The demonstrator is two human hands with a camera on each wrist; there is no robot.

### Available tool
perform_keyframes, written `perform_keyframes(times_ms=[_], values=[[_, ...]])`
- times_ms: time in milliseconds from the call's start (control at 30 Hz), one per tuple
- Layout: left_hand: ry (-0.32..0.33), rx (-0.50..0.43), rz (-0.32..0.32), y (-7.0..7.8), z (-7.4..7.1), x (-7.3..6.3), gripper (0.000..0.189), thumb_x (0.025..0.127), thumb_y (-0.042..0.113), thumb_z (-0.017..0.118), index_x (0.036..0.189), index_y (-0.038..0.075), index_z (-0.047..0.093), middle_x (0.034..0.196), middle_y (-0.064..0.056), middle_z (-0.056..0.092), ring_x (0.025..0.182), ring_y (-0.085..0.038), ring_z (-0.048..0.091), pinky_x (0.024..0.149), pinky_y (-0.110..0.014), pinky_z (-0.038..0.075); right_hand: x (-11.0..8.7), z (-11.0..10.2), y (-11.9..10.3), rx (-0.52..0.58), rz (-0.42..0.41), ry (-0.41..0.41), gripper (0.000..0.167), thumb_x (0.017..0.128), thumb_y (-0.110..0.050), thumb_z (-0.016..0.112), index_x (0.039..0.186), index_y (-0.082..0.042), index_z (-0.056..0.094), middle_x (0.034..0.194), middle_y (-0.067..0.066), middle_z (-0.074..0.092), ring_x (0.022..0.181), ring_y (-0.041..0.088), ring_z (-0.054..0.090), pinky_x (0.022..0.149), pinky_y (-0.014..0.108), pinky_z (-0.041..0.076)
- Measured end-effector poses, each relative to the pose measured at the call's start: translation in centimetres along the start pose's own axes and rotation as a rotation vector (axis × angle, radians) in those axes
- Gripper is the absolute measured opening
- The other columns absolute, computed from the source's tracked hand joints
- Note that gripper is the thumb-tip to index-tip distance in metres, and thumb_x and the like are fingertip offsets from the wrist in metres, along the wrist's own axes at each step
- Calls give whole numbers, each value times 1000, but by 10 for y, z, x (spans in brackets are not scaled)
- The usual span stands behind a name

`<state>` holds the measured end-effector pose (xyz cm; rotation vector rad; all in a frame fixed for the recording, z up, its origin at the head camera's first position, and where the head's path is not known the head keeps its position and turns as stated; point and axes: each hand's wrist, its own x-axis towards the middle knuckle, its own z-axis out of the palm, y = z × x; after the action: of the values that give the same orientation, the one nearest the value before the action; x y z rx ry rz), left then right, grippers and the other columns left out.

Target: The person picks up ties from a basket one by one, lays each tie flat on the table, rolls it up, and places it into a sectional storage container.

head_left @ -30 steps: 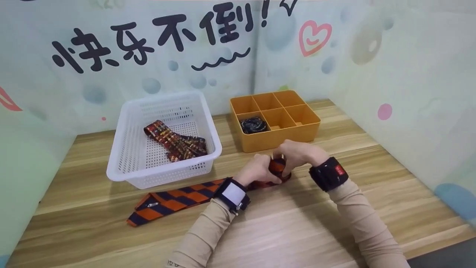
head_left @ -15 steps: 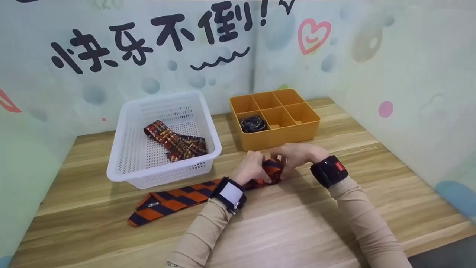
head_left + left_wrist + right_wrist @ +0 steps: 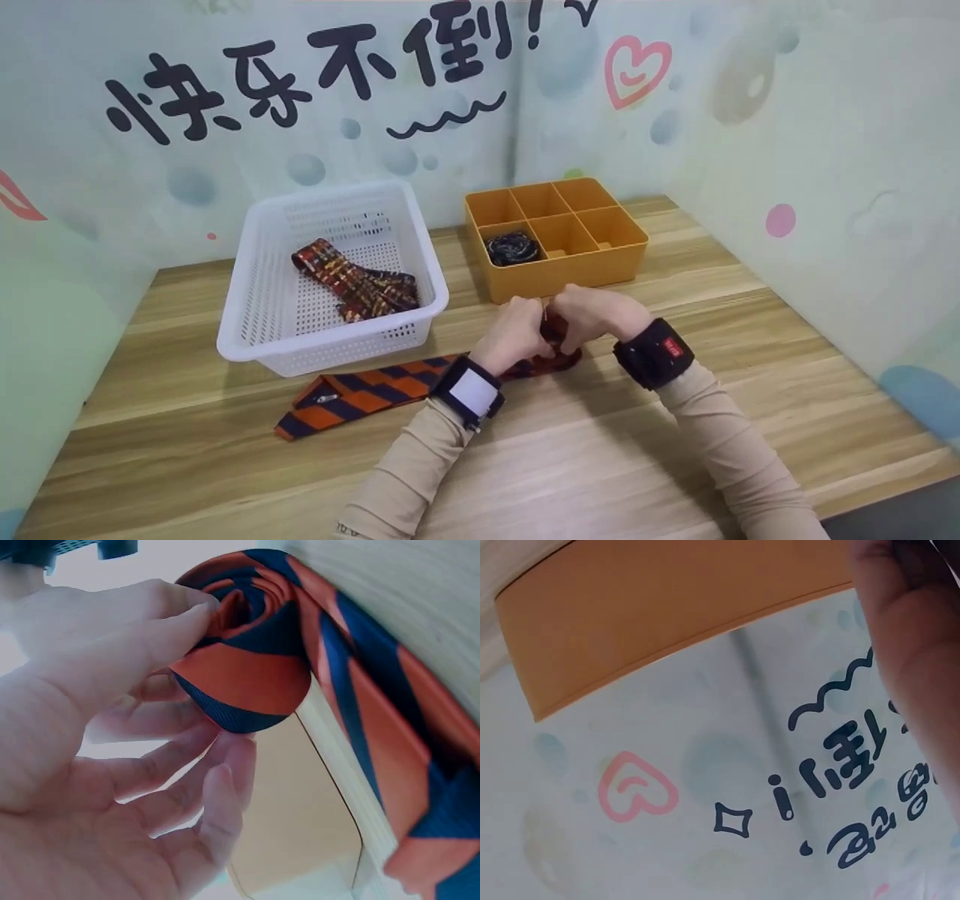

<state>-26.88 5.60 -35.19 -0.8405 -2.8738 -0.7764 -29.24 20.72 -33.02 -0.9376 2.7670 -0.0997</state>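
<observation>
An orange and navy striped necktie [image 3: 375,390] lies across the table, its wide end pointing left. Its other end is wound into a coil [image 3: 244,682], which stands on edge between both hands. My left hand [image 3: 517,334] pinches the coil from the left, and in the left wrist view the thumb lies against its spiral side while other fingers curl beneath. From the right, my right hand [image 3: 600,319] holds the same coil with bent fingers. In the head view the hands cover most of the coil. Only part of the right hand shows at the right wrist view's edge.
Behind the hands stands an orange six-compartment box [image 3: 566,277]; a dark rolled tie [image 3: 512,247] sits in its front left compartment. At the back left, a white perforated basket [image 3: 259,349] holds a multicoloured patterned tie [image 3: 352,281]. Walls border the table's back and sides.
The necktie's wide end has slid a little to the right. Both hands have shifted their fingers around the coil, which is now more hidden in the head view.
</observation>
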Motion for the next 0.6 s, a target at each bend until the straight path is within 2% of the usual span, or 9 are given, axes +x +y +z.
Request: perform_keyframes(times_ms=[167,233,367,500,600], values=[[-24,62,-71,-4,2,0,42,56,15,90,90,2,70,90,-12,72,84,-29,67,72,-38,55,1,4,11,86,-20,-87,44,65,-26,83,99,-8,62,90,4,65,76,14,57,66,23,46],[-36,84,-96,-6,2,0,45,54,17,91,92,3,71,92,-13,72,85,-30,68,73,-39,56,3,6,15,123,-62,-74,48,65,-28,84,102,-9,61,93,4,65,80,14,58,70,24,47],[-71,110,-115,-8,0,0,53,55,21,91,100,4,69,99,-13,72,90,-29,67,77,-39,55,5,6,16,126,-150,10,40,66,-24,83,99,-10,65,88,4,67,77,15,59,68,26,49],[-136,76,-96,-5,-3,-1,48,61,24,88,99,3,69,97,-12,72,86,-24,65,74,-33,53,3,2,6,54,-86,32,31,65,-20,81,90,-8,67,80,5,68,70,15,58,61,25,47],[-145,18,-64,-3,-7,-1,41,64,25,86,93,2,69,92,-12,72,79,-20,61,70,-29,50,3,1,-1,-2,-24,21,29,62,-19,81,85,-7,68,75,6,67,65,15,55,57,24,44]])
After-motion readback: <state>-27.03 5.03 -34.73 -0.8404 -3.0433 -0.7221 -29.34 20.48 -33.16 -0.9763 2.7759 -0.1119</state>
